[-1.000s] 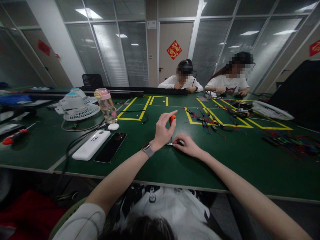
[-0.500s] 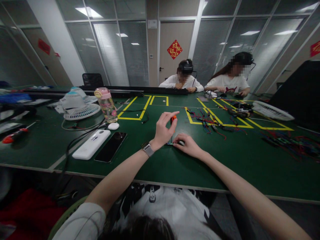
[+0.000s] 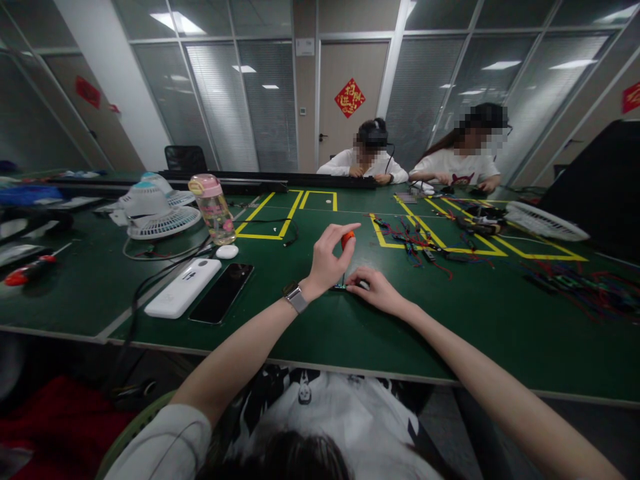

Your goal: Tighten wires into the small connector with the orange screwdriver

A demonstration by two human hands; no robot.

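Note:
My left hand point(image 3: 329, 255) is closed round the handle of a screwdriver point(image 3: 349, 236) with an orange end. Its thin shaft points down at a small circuit board point(image 3: 339, 287) lying on the green table. With bent fingertips, my right hand point(image 3: 373, 287) grips the board's right end and rests on the table. Part of the board is hidden by the fingers, and I cannot make out where the screwdriver's tip meets it. A small white thing shows under my right fingers.
Left of my hands lie a black phone point(image 3: 221, 293), a white power bank point(image 3: 183, 289) and a white earbud case point(image 3: 227, 252). Behind them stand a bottle point(image 3: 216, 217) and a white fan point(image 3: 159, 210). Wired boards point(image 3: 410, 240) lie ahead right. Two people sit across the table.
The orange end of the screwdriver has turned slightly between my left fingers. Both hands stay in place over the circuit board.

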